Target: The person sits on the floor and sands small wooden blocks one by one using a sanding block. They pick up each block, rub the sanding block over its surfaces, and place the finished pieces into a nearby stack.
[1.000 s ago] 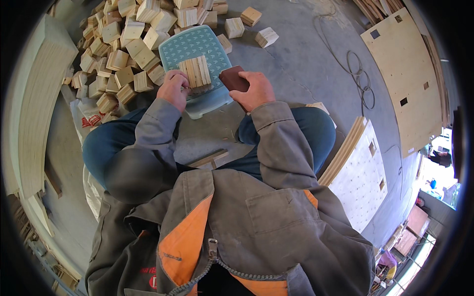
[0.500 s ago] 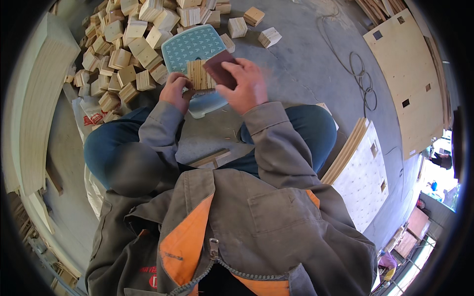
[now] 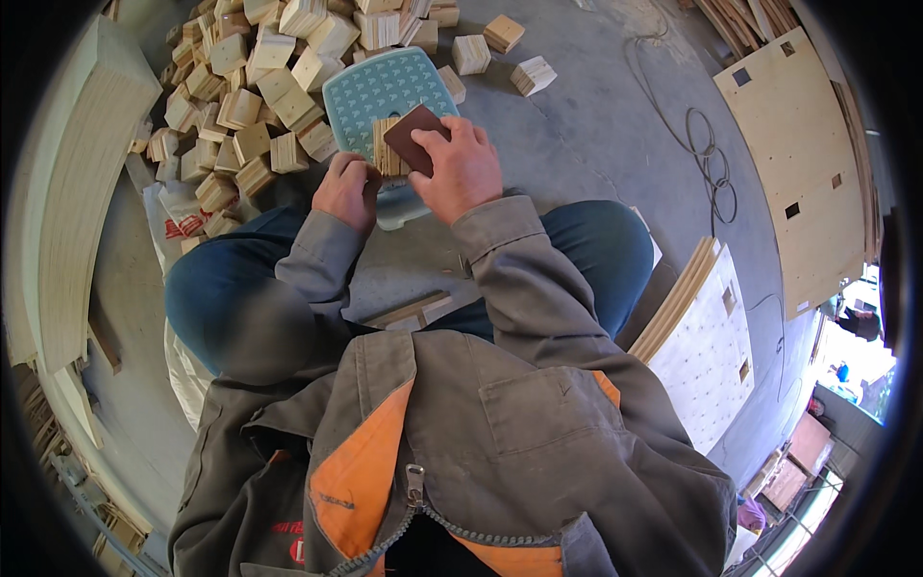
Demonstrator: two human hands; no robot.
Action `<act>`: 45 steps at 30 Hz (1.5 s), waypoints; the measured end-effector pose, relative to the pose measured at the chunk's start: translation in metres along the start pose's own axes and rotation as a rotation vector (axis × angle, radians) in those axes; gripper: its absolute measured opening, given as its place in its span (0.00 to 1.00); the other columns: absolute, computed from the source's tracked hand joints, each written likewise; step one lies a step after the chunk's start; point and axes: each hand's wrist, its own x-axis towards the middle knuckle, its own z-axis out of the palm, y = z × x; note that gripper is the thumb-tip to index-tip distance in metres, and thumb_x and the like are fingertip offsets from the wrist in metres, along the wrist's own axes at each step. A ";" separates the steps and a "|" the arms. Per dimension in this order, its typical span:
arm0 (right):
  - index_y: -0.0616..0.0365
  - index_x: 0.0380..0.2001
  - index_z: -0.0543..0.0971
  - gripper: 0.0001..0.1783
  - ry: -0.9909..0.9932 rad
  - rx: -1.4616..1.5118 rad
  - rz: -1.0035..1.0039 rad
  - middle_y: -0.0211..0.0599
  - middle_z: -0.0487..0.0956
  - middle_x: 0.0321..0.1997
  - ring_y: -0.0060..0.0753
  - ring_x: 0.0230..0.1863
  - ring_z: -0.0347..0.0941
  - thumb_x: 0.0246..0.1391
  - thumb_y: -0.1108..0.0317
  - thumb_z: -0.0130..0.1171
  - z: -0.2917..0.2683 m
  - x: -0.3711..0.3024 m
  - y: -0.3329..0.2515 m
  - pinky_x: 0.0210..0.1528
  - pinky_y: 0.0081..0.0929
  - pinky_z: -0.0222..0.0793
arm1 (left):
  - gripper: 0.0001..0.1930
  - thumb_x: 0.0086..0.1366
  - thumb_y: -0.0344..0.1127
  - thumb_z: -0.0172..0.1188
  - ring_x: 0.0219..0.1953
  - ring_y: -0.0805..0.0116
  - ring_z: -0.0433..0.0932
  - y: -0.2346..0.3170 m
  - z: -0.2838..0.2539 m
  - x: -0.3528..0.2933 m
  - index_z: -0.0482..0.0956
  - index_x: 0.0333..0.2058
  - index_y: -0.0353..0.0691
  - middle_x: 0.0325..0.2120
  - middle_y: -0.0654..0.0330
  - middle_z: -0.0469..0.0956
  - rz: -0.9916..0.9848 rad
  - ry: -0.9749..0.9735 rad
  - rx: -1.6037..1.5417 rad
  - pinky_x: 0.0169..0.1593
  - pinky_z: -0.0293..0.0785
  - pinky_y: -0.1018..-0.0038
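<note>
A light plywood block [image 3: 386, 157] with layered edges sits on the small blue-green plastic stool [image 3: 385, 88] in front of me. My left hand [image 3: 346, 190] is closed at the block's left side, steadying it. In my right hand [image 3: 461, 173] is a flat reddish-brown sheet of sandpaper [image 3: 411, 137], gripped between thumb and fingers. The sandpaper tilts over the block's right part and covers much of its top face. Whether it presses on the wood all along cannot be told from here.
A big heap of similar wooden blocks [image 3: 255, 101] lies beyond and left of the stool, with a few loose blocks [image 3: 471, 55] right of it. Stacked plywood panels [image 3: 707, 341] stand at my right. A cable [image 3: 707, 154] coils on the floor. A thick pale stack [image 3: 72, 202] rises at far left.
My right hand has moved left and the sandpaper now covers more of the block. My left hand stays beside the block. The view has shifted slightly.
</note>
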 end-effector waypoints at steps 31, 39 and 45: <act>0.39 0.56 0.86 0.31 0.008 -0.023 0.021 0.39 0.75 0.62 0.50 0.64 0.72 0.44 0.62 0.80 0.005 -0.004 -0.002 0.62 0.50 0.71 | 0.03 0.66 0.29 0.68 0.37 0.49 0.85 0.009 0.005 0.001 0.83 0.37 0.43 0.34 0.54 0.83 0.071 0.084 0.070 0.41 0.82 0.60; 0.41 0.58 0.85 0.32 -0.039 -0.038 0.027 0.41 0.74 0.64 0.51 0.64 0.72 0.45 0.61 0.79 0.002 -0.004 -0.006 0.64 0.49 0.71 | 0.05 0.67 0.31 0.69 0.35 0.49 0.83 0.055 -0.015 -0.009 0.81 0.36 0.38 0.33 0.52 0.81 0.083 0.017 -0.027 0.39 0.81 0.61; 0.40 0.56 0.86 0.31 0.005 -0.020 0.010 0.40 0.75 0.62 0.50 0.63 0.72 0.44 0.61 0.80 0.005 -0.004 -0.004 0.64 0.50 0.71 | 0.11 0.66 0.35 0.73 0.35 0.52 0.83 0.034 -0.020 -0.032 0.81 0.39 0.37 0.34 0.51 0.80 -0.072 -0.275 0.099 0.40 0.81 0.63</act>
